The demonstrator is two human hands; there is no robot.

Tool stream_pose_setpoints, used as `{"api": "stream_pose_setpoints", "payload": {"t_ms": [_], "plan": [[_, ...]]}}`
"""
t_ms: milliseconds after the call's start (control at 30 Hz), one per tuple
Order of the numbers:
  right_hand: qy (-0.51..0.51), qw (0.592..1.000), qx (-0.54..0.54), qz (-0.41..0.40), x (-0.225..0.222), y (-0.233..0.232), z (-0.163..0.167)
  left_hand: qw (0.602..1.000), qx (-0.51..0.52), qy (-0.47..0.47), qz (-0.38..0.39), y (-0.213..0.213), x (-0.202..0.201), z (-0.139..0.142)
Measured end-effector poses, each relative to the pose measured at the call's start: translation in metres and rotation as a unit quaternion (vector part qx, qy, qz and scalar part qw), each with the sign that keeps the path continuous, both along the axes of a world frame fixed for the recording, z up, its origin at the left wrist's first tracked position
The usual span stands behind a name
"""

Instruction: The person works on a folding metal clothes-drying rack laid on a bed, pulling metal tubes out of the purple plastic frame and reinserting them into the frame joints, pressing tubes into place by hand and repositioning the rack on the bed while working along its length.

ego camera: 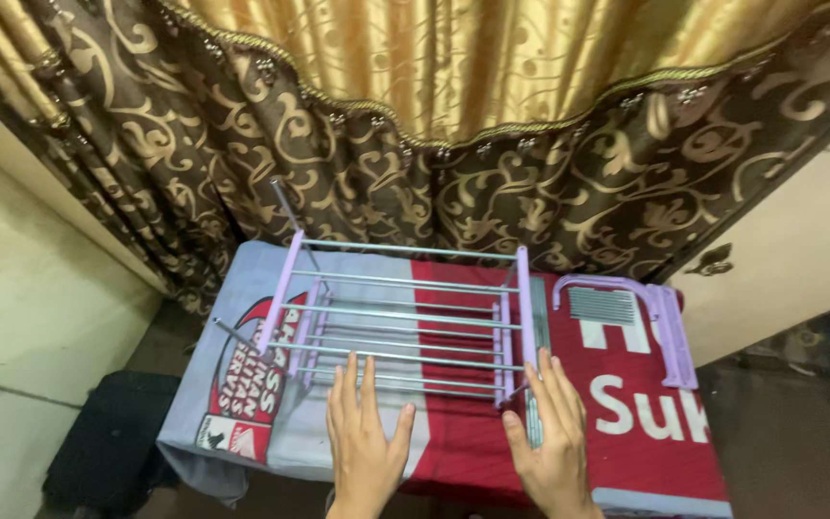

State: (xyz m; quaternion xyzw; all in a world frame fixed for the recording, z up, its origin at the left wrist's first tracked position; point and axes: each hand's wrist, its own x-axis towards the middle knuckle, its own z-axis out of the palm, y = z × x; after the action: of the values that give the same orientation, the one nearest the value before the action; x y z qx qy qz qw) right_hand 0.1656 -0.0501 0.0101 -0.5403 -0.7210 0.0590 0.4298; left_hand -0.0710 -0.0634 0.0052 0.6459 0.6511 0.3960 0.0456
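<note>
A folding drying rack (pixel 405 317) with lilac plastic side rails and several metal rods lies flat on a table draped in a red, grey and white printed banner (pixel 626 404). My left hand (pixel 365 437) rests flat and open at the rack's near edge, fingertips touching the front rods. My right hand (pixel 551 432) lies flat beside the rack's near right corner, fingers spread along the right lilac rail. A second lilac frame piece (pixel 641 308) with a small metal grille lies to the right of the rack.
Brown curtains (pixel 549 183) with gold scroll patterns and a gold drape hang right behind the table. A pale wall (pixel 21 288) stands at the left and a dark object (pixel 108 442) sits on the floor by the table's left side. A loose metal rod (pixel 285 202) sticks up at the rack's far left corner.
</note>
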Motion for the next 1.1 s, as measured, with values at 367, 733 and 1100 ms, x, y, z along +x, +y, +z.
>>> {"api": "stream_pose_setpoints", "payload": {"t_ms": [367,733,1100], "plan": [[0.020,1.000,0.001,-0.001,-0.152,0.024,0.010,0.990,0.116,-0.031,-0.071,0.010,-0.138,0.028],[0.060,0.997,-0.024,0.033,-0.310,0.069,0.029,0.959,0.052,-0.233,-0.155,0.092,-0.278,-0.013],[0.281,0.942,-0.137,0.122,-0.369,0.078,-0.006,0.772,-0.281,-0.528,-0.215,0.194,-0.237,-0.151]]}}
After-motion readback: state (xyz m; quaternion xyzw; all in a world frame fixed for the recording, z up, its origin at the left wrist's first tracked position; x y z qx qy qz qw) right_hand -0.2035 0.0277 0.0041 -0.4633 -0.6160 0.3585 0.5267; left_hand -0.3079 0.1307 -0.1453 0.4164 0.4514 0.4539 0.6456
